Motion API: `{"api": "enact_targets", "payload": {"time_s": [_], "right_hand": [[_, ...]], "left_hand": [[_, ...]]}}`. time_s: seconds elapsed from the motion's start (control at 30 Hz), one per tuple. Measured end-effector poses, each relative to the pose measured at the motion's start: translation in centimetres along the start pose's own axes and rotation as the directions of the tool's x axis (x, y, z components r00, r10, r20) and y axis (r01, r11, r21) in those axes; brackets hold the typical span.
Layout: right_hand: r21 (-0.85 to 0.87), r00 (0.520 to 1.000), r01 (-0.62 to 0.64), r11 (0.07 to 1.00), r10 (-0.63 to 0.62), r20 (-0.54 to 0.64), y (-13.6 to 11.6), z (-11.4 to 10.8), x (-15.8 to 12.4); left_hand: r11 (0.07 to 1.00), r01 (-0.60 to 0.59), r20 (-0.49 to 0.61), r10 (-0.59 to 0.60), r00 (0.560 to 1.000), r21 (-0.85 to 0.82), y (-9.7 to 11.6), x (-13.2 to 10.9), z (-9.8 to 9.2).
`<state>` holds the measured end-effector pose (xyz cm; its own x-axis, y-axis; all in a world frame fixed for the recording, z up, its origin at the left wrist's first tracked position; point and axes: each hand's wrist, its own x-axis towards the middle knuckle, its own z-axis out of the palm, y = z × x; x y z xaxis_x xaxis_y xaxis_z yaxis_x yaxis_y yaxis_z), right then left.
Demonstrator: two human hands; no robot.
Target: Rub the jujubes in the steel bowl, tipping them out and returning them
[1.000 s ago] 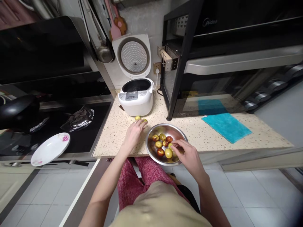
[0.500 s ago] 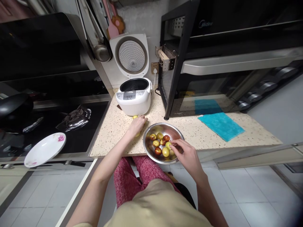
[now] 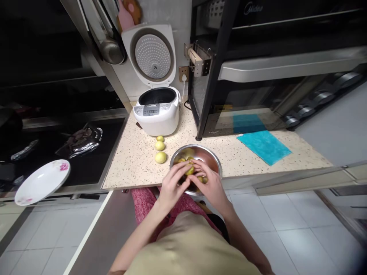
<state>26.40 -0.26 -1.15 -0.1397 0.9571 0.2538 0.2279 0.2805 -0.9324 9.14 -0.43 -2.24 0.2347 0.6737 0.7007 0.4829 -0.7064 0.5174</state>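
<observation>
— Where's the fruit?
— In my bowl [image 3: 213, 162], both hands' fingers pinched on one yellow fruit [image 3: 189, 170]: left hand [image 3: 173, 184], right hand [image 3: 207, 182].
— Around them?
— Three fruits [image 3: 160, 157] lie on the counter [image 3: 134, 160], left of my fingers.

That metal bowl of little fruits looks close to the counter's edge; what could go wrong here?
The metal bowl sits at the countertop front edge, with the left hand and right hand both working inside; a push might tip it off. The three loose fruits lined up beside it could roll away.
</observation>
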Motion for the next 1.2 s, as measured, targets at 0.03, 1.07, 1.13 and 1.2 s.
{"api": "enact_targets", "payload": {"time_s": [0.03, 1.07, 1.13, 1.2], "right_hand": [[0.039, 1.0, -0.016, 0.999, 0.016, 0.017, -0.3, 0.3, -0.1], [-0.536, 0.978, -0.012, 0.844, 0.122, 0.171, 0.2, -4.9, -0.1], [-0.567, 0.981, -0.008, 0.824, 0.116, 0.154, 0.1, -4.8, -0.1], [-0.603, 0.984, -0.002, 0.798, 0.109, 0.141, 0.2, -4.6, -0.2]], "left_hand": [[1.0, -0.007, -0.008, 0.007, 1.0, -0.009, 0.7, -0.5, 0.2], [0.967, -0.122, 0.293, 0.052, 0.955, 0.224, 0.1, -4.2, -0.5], [0.964, -0.131, 0.286, 0.061, 0.956, 0.232, 0.1, -4.2, -0.4], [0.961, -0.137, 0.286, 0.065, 0.956, 0.24, 0.1, -4.2, -0.4]]}}
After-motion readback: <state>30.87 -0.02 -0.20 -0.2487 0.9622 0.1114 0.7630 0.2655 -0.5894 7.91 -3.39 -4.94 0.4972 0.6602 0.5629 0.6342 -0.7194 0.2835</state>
